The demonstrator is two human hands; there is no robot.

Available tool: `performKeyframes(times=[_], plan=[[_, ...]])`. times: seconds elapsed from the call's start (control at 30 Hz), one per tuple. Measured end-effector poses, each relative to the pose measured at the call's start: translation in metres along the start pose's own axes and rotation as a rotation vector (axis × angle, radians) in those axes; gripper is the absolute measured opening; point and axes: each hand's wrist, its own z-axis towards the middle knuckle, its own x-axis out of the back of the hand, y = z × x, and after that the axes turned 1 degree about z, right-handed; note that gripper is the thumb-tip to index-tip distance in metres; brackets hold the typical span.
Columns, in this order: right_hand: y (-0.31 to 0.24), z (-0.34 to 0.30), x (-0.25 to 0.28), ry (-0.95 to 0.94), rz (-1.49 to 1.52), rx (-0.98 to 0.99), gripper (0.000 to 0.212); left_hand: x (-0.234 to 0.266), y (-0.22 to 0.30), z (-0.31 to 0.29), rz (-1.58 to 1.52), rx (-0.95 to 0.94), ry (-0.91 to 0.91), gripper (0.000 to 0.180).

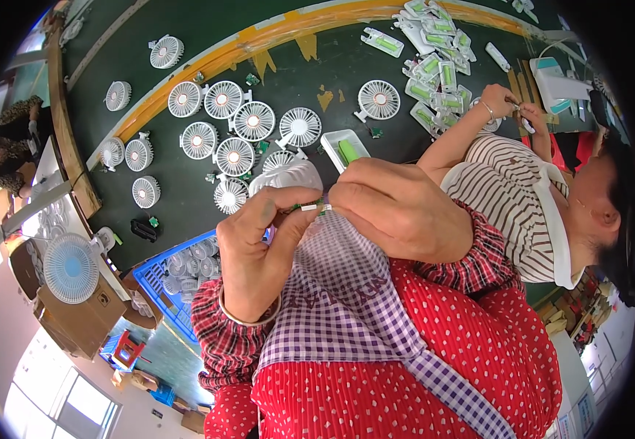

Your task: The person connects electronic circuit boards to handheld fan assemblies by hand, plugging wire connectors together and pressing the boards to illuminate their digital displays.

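Held close in front of my chest, my left hand pinches a small circuit board with a white connector on its edge. My right hand is closed at the board's right end, its fingertips on a tiny white plug. Just beyond the fingers is a white fan head, partly hidden by my left hand; whether that hand also supports it is unclear. Behind my right hand sits a white handle shell with a green battery cell inside.
Several white fan heads and small green circuit boards lie on the dark green table. Shells with green cells are heaped at the far right. A blue crate of fan parts stands left. A co-worker in a striped top handles something at right.
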Motion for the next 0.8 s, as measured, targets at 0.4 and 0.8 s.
performKeyframes(times=[0.4,0.8], plan=[[0.003,-0.005,-0.011,0.056,-0.101,0.063,0.015,-0.009,-0.012,-0.001,-0.16,0.124,0.01,0.015],[0.012,-0.009,-0.013,0.16,0.099,-0.003,0.02,-0.011,-0.012,-0.003,-0.275,0.086,0.033,0.018]])
